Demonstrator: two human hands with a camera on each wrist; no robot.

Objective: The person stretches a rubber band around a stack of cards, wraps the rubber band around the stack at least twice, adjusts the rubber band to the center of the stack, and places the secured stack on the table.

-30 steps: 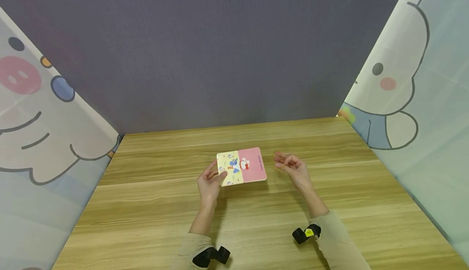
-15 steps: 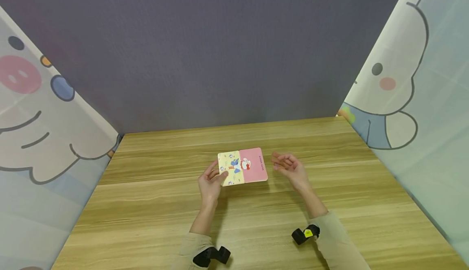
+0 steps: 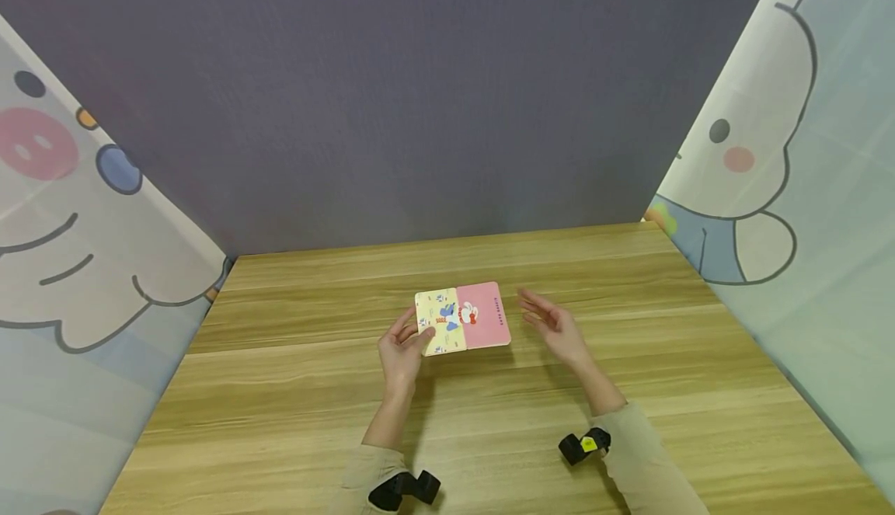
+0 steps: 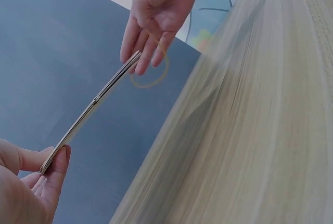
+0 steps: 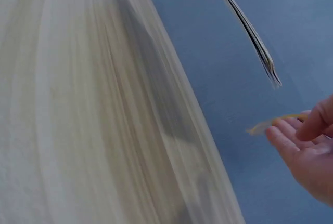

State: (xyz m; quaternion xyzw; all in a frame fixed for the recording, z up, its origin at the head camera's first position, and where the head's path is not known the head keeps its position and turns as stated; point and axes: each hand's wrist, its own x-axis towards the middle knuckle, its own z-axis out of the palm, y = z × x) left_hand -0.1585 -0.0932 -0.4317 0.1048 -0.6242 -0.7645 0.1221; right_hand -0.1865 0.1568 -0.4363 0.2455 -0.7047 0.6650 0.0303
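Note:
My left hand (image 3: pixel 401 350) grips the left end of a thin, layered notebook (image 3: pixel 484 314), thumb on top and fingers underneath. Its cover is part yellow with small prints, part pink with a white rabbit. Seen edge-on in the left wrist view, the notebook (image 4: pixel 95 101) is held off the table, slightly bowed, with several layers showing. To its right, and apart from it, my right hand (image 3: pixel 562 336) has a thin yellow rubber band (image 4: pixel 165 68) under its thumb, against the fingers. The rubber band (image 5: pixel 260 127) hangs as a loose loop, blurred in the right wrist view.
Both hands are above a wood-grain table (image 3: pixel 294 391). A dark grey panel (image 3: pixel 433 111) rises at its back edge. Cartoon-printed cloths stand at the left (image 3: pixel 84 266) and right (image 3: pixel 804 328). A black strapped camera sits on each wrist.
The notebook and left hand have shifted very slightly right. My right hand's fingers have straightened somewhat and turned, and the hand has edged a little left.

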